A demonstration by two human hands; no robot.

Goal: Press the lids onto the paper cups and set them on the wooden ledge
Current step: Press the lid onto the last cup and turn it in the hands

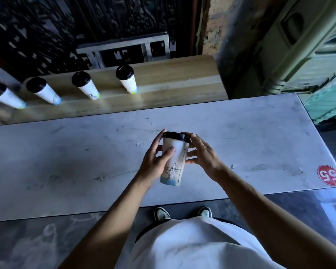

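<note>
While tilted above grey counter (66,152) at centre frame, gripped round wall by curled fingers and thumb of left hand (155,162): paper cup (174,160), line drawing on side, blue base band, small print unreadable. Black lid (176,135) on top, rim pinched by curled fingertips of right hand (202,154). Upper left, four lidded cups (85,84) in row on wooden ledge (173,80). Lower right, red sticker (329,175) reading "55", mirrored.

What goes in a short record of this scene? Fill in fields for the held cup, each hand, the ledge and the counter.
held cup: white paper cup over the counter, black lid on top
left hand: grips the cup's body
right hand: fingers curled at the lid's rim
wooden ledge: four lidded cups in a row
red sticker: at the counter's right end
</note>
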